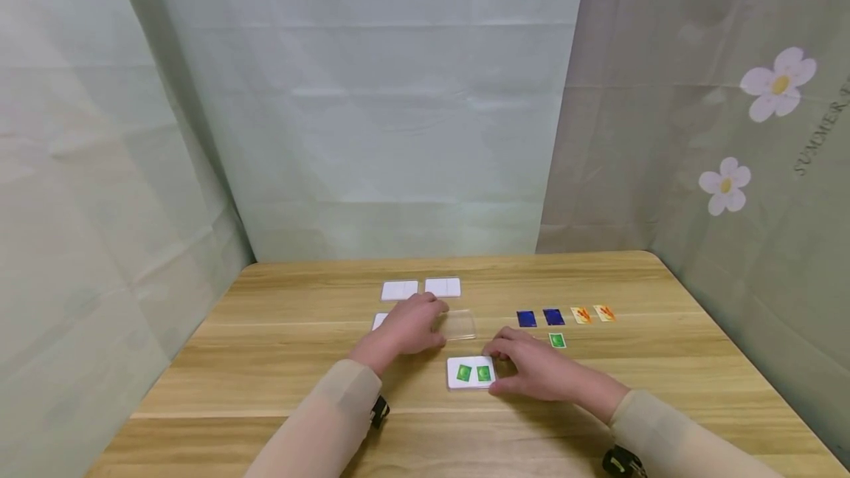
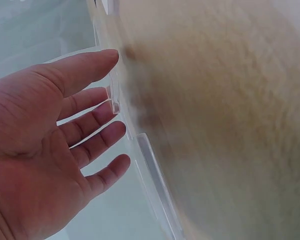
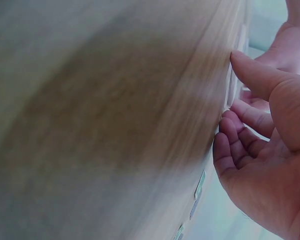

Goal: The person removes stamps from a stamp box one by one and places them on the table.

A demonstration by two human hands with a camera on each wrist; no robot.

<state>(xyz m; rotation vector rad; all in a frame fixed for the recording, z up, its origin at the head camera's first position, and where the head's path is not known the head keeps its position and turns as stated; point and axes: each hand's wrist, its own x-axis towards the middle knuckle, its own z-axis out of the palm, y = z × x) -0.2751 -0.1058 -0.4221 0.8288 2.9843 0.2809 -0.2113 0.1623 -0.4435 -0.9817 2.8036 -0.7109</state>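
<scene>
My left hand [image 1: 415, 323] holds the left end of a clear plastic case [image 1: 460, 324], thumb at its near side and fingers at its far side. In the left wrist view, the thumb and fingertips [image 2: 104, 95] lie along its thin clear edge. Nearer to me, my right hand [image 1: 534, 367] grips the right end of a flat case with a white card [image 1: 473, 383] bearing two green square pieces [image 1: 464, 372]. Thumb and index finger span its short side. In the right wrist view, the other fingers [image 3: 225, 150] curl close to the tabletop.
Two white-card cases [image 1: 400, 291] lie at the back, and another white case [image 1: 379, 320] is partly behind my left hand. On the right lie two dark blue squares [image 1: 527, 319], two orange-patterned squares [image 1: 581, 315] and a green square [image 1: 557, 341] on the wooden table [image 1: 265, 382].
</scene>
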